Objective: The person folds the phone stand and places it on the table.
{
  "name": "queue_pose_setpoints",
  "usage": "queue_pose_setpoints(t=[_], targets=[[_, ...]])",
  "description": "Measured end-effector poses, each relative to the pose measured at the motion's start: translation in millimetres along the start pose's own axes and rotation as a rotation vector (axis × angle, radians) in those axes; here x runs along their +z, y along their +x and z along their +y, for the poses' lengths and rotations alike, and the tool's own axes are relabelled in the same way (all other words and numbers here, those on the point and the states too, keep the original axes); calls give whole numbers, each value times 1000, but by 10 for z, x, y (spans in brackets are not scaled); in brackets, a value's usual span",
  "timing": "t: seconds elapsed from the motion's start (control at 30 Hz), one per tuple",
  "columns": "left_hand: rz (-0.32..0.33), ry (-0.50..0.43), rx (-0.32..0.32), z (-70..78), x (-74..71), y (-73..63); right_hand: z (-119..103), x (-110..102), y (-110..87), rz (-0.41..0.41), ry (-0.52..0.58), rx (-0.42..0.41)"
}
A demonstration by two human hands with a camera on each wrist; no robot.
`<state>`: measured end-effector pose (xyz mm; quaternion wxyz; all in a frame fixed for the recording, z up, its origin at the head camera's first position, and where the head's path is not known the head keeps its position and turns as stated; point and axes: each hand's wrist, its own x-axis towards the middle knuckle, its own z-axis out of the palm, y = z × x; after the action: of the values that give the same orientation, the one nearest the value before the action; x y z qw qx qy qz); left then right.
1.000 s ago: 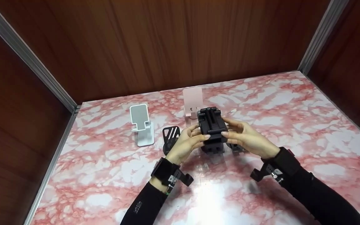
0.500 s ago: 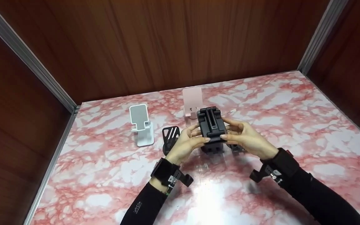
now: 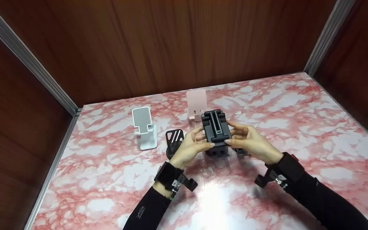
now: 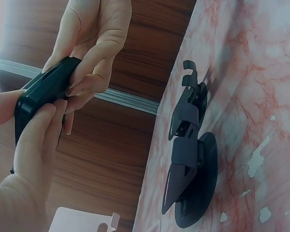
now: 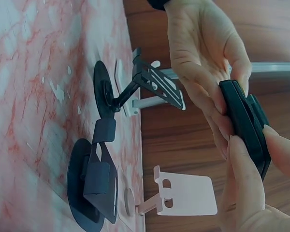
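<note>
In the head view a black folded phone stand is held up above the table, its slotted face turned towards me. My left hand grips its left side, thumb at the lower front edge and fingers behind. On the other side my right hand pinches it the same way, its thumb near the same edge. The right wrist view shows the held stand edge-on, thin and flat, with fingertips of both hands on it. Just below and behind it stands a dark phone stand, partly covered by it.
A white phone stand is at the left, a pink one at the back. A black slotted stand sits beside my left hand. Another dark stand is partly hidden under my right hand. Brown wood panels enclose the marbled table.
The held stand has tilted so more of its slotted face shows. Both thumbs have dropped slightly with its lower edge. The stands on the table have stayed put.
</note>
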<state>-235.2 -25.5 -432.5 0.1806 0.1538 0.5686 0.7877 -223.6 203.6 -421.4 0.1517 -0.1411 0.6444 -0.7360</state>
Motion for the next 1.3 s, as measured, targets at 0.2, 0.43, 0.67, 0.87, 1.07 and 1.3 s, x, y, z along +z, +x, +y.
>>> queue_pose_setpoints(t=[0.2, 0.43, 0.67, 0.87, 1.07, 1.3], targets=[[-2, 0, -1, 15, 22, 13, 1, -21, -11, 5, 22, 4], [-70, 127, -10, 69, 50, -21, 1, -72, -47, 7, 74, 35], [-75, 702, 58, 208, 102, -163, -39, -110, -65, 10, 95, 29], [-19, 1122, 226, 296, 120, -319, -60, -162, -85, 14, 126, 14], [100, 1382, 427, 268, 81, -428, -35, -249, -130, 13, 126, 20], [206, 1510, 409, 225, -83, -503, 22, -404, -214, -5, 125, 5]])
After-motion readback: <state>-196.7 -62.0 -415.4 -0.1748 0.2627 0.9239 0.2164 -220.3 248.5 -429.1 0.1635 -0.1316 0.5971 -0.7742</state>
